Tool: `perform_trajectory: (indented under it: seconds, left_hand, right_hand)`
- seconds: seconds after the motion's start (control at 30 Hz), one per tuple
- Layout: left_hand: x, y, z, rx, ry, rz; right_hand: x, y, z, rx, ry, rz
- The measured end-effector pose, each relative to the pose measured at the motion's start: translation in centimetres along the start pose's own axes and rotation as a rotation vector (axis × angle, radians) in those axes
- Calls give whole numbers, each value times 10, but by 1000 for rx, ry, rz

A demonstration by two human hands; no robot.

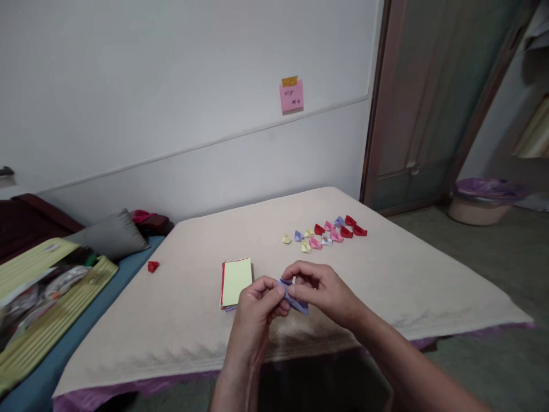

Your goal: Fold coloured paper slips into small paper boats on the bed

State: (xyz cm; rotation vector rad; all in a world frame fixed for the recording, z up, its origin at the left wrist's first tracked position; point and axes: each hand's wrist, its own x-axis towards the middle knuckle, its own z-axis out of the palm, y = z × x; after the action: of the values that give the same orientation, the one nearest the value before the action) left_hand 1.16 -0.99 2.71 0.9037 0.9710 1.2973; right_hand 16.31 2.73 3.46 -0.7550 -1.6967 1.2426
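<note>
Both hands meet above the near middle of a table covered with a beige cloth (180,326). My left hand (257,309) and my right hand (319,289) pinch a small purple folded paper (294,298) between their fingertips. Just left of the hands lies a stack of coloured paper squares (235,282) with a pale yellow sheet on top. Farther back on the cloth sits a cluster of several small folded paper pieces (328,233) in red, pink, purple and yellow.
A single red folded piece (153,266) lies by the table's left edge. To the left are a grey cushion (111,236) and a yellow-green bag (47,297) on a blue surface. A pink note (291,95) hangs on the wall. A door (429,97) and a lined basin (484,200) stand at the right.
</note>
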Motion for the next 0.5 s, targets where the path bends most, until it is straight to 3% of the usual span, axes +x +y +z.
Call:
perform_trajectory:
  seconds: [0.13, 0.23, 0.33, 0.43, 0.5]
  left_hand:
    - [0, -1, 0, 37, -8, 17]
    - [1, -1, -1, 21, 30, 36]
    - [1, -2, 0, -8, 98, 76]
    - [2, -3, 4, -47, 121, 118]
    - [2, -6, 6, -58, 110, 145]
  right_hand:
    - [1, 1, 4, 35, 10, -11]
    - [-1, 0, 6, -122, 198, -78]
    - [-7, -2, 12, -356, 360, -322]
    - [-12, 0, 20, -565, 379, -559]
    - [-13, 3, 25, -682, 399, -611]
